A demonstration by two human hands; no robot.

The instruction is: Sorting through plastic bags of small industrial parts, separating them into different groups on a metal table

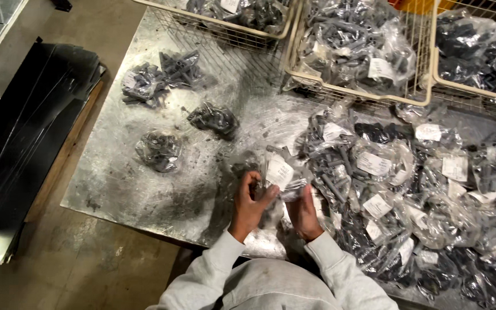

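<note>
Both my hands meet over the near edge of a worn metal table [144, 178]. My left hand [249, 202] and my right hand [304, 213] together grip a clear plastic bag [282, 175] with a white label and dark grey parts inside. The bag is held just above the tabletop, its label facing up. Grey sleeves cover both my forearms. To the right of my right hand lies a big heap of similar labelled bags [420, 201] of grey plastic parts.
Three small bags of parts [159, 150] [213, 119] [144, 83] lie apart on the left half of the table. Wire baskets [357, 92] full of bagged parts stand along the far edge. Black sheets [24, 132] lie stacked on the floor at left.
</note>
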